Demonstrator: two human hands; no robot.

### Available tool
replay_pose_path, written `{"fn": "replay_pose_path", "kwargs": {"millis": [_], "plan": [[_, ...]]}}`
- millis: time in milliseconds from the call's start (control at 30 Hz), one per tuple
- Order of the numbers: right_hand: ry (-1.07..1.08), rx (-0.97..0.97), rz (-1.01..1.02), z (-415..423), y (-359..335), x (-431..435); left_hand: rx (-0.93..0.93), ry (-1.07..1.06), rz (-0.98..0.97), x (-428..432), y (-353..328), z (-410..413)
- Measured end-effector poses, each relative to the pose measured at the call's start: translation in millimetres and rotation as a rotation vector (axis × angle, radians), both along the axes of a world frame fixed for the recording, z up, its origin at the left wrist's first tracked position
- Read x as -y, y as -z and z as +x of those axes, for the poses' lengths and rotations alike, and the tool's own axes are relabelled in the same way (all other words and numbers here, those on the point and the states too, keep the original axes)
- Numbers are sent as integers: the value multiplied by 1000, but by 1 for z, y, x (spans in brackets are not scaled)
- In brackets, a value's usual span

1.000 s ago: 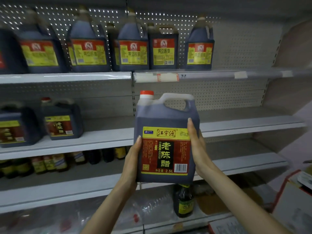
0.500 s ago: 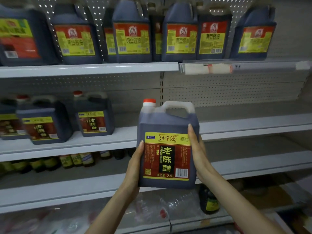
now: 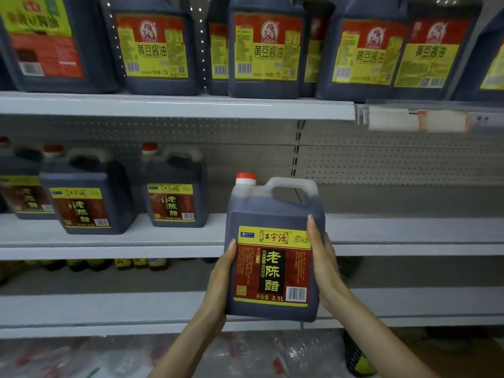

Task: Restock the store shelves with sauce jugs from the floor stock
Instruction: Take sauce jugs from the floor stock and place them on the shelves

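A: You have the jug point(image 3: 272, 249) clamped between both hands. The left hand point(image 3: 221, 279) wraps its left side and the right hand point(image 3: 321, 266) its right side. The thumbs lie along the front and the other fingers are hidden behind. The jug hangs upright in the air before the edge of the middle shelf point(image 3: 409, 233) and touches no shelf.

B: I think you grip the body and not the handle because the jug looks nearly full, so probably heavy. Two hands low on the sides hold it level. The label faces you, as it should later face the customer.

A: The same jugs stand at 10 o'clock from it: one near jug point(image 3: 174, 197), a second point(image 3: 87, 203) further left, and more at 9 o'clock. So your place, in my judgement, is the bare board just right of them, at about 12 o'clock.

B: And what stands in the way? You must first lift the bottom over the shelf edge. The soy jugs point(image 3: 267, 50) at 12 o'clock sit on the top shelf, which makes a ceiling for your red cap. There seems to be enough room.

A: The slotted post point(image 3: 296, 154) is on the back wall, so it only limits depth. The small bottles point(image 3: 136, 264) at 8 o'clock and the dark bottle point(image 3: 357, 358) at 5 o'clock are lower, apart from your path.
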State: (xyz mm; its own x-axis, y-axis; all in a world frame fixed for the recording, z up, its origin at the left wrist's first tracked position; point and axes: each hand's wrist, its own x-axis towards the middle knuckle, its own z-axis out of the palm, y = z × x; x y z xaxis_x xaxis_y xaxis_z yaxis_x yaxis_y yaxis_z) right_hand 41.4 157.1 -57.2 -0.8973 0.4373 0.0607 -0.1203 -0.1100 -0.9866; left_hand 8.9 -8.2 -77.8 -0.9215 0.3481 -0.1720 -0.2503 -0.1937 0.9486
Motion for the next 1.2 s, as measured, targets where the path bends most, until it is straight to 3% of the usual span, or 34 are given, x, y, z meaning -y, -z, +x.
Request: {"fn": "replay_pose_path", "kwargs": {"millis": [567, 1033, 1200], "plan": [[-61, -24, 43, -179, 3, -57, -66, -263, -4, -64, 12, -170], [26, -34, 317, -243, 42, -53, -92, -426, -44, -66, 56, -249], [67, 68, 266, -265, 51, -55, -89, -370, -73, -66, 44, -265]]}}
